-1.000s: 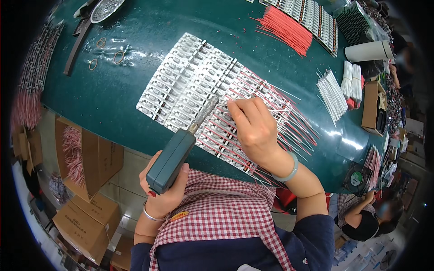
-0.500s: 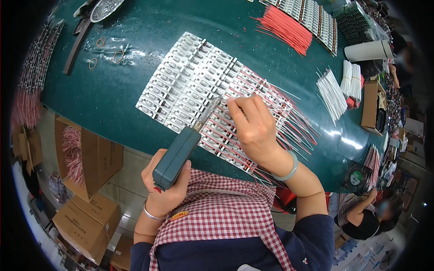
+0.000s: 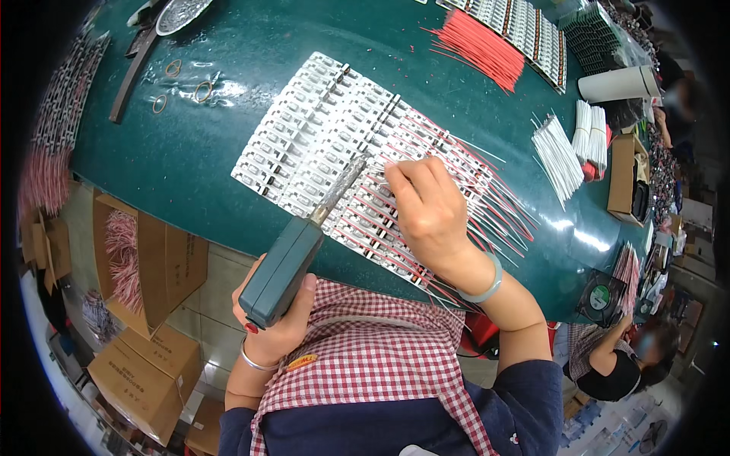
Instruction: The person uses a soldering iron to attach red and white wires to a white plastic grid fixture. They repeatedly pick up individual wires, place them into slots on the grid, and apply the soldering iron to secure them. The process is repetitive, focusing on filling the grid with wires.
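My left hand (image 3: 293,319) is wrapped round the dark green body of a soldering gun (image 3: 283,267). Its metal tip points up and right over a sheet of small white rectangular parts (image 3: 304,125) on the table. Red and white wires (image 3: 506,216) fan out to the right from the parts on the sheet's right side. Over these wires, my right hand (image 3: 432,213) is closed in a pinch just right of the gun's tip. What lies between its fingertips is too small to make out.
Bundles of red wires (image 3: 480,52) and white wires (image 3: 559,159) lie on the green table (image 3: 205,140). At the upper left are a metal dish (image 3: 181,15), a dark bar (image 3: 133,85) and rubber bands (image 3: 203,92). Cardboard boxes (image 3: 148,380) stand lower left; a co-worker (image 3: 620,365) sits right.
The soldering gun has drawn back slightly down and left, so its tip is farther from my right fingers. My right hand has shifted only a little.
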The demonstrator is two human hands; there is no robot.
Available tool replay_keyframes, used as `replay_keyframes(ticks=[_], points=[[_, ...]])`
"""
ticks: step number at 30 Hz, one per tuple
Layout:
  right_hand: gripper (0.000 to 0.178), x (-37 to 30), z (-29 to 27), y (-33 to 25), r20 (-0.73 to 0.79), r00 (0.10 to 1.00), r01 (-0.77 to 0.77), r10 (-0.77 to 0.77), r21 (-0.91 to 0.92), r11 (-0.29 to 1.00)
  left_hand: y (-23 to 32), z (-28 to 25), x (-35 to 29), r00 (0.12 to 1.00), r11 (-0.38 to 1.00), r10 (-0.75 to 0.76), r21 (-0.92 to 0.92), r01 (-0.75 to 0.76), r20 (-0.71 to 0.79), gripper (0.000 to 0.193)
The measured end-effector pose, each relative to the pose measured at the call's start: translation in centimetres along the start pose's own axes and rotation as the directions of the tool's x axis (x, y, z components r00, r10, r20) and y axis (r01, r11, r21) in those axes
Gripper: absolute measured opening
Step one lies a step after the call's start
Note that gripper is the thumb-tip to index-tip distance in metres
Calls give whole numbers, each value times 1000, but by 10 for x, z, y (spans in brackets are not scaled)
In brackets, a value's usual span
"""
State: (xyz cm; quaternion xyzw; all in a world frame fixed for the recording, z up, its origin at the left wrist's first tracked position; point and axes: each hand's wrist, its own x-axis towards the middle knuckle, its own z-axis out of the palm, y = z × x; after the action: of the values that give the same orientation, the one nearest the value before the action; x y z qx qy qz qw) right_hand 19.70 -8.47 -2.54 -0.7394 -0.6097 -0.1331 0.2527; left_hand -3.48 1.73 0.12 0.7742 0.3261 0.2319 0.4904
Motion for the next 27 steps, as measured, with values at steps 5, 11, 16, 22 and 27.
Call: replay_keyframes(ticks=[5, 11, 16, 22, 27], points=[[35, -4, -4, -8, 12, 1000, -2, 1, 35, 999, -1, -4, 0, 998, 997, 58, 58, -60, 32, 23], [34, -5, 0, -10, 13, 1000, -5, 5, 36, 999, 2, -2, 2, 998, 997, 61, 40, -62, 29, 19], [34, -6, 1, -9, 17, 1000, 3, -4, 31, 1000, 3, 1, 5, 998, 999, 45, 11, -45, 42, 17], [32, -5, 3, -11, 21, 1000, 0, 0, 20, 1000, 4, -1, 6, 995, 994, 68, 77, -74, 68, 15], [31, -4, 3, -11, 24, 1000, 3, -3, 11, 1000, 2, -3, 1, 998, 998, 40, 54, -43, 57, 16]])
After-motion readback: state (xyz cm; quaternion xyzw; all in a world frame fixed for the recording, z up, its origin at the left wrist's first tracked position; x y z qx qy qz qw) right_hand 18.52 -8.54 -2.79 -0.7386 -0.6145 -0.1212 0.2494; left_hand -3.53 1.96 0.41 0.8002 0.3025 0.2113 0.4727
